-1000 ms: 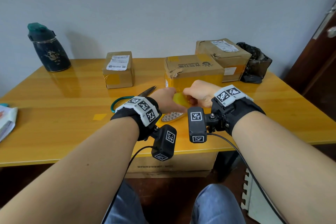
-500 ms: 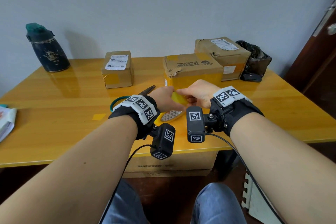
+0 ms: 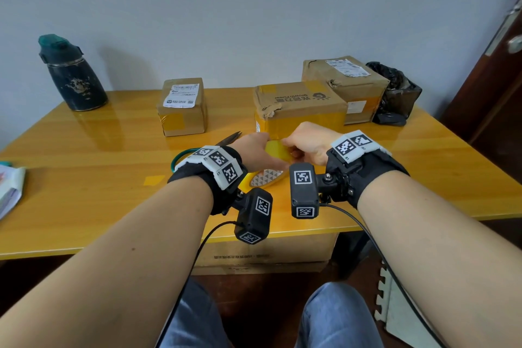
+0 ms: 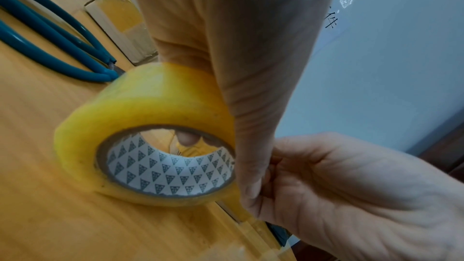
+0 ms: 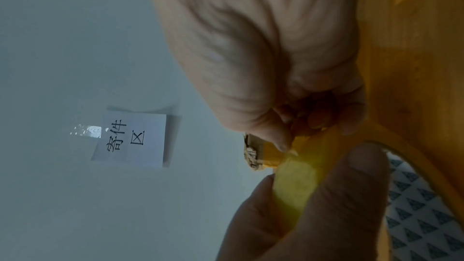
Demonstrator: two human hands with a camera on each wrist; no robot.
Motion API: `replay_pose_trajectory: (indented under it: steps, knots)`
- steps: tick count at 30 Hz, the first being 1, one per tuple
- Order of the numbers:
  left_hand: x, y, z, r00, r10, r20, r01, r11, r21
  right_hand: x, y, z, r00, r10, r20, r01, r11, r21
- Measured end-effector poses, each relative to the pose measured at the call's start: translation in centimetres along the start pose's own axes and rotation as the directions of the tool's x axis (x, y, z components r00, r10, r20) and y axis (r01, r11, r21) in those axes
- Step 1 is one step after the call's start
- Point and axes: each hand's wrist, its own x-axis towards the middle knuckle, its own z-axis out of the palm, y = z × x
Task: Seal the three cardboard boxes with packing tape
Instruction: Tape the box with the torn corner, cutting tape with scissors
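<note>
Above the wooden table (image 3: pixel 84 178), left hand (image 3: pixel 254 150) grips tape roll (image 4: pixel 140 118); right hand (image 3: pixel 310 141) pinches its edge.

A white note (image 5: pixel 130 139) taped to the wall reads "寄件区". The middle box (image 3: pixel 300 106) shows upside-down print, unreadable.

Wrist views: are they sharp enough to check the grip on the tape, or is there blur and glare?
Left wrist view: tape roll fairly sharp, left hand close and soft, scissors slightly blurred. Right wrist view: dim, right hand and tape out of focus, wall note sharper. Head view: even light, glare on the table, edges bent.
</note>
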Motion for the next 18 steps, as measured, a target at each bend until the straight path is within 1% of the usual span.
replay_pose_trajectory:
  steps: [7,11,15,17,18]
  knots:
    - [0.1,0.0,-0.2,1.000,-0.003,0.011,0.003,0.999,0.042,0.1,0.7,-0.7,0.999,0.016,0.035,-0.018,0.997,0.073]
    - [0.3,-0.1,-0.2,1.000,-0.017,0.018,0.016,1.000,0.025,0.1,1.1,-0.5,0.999,0.019,0.039,-0.027,0.977,0.211]
    - [0.3,-0.3,-0.2,1.000,-0.020,0.012,0.020,1.000,0.021,0.2,1.1,-0.2,0.998,0.025,0.057,-0.041,0.954,0.297]
    - [0.4,-0.4,-0.1,1.000,-0.017,0.011,0.017,1.000,0.018,0.3,1.2,-0.2,0.998,0.013,0.060,-0.030,0.957,0.288]
    - [0.4,-0.4,-0.1,1.000,-0.016,0.011,0.016,1.000,0.016,0.4,1.2,-0.2,0.998,0.000,0.058,-0.014,0.968,0.251]
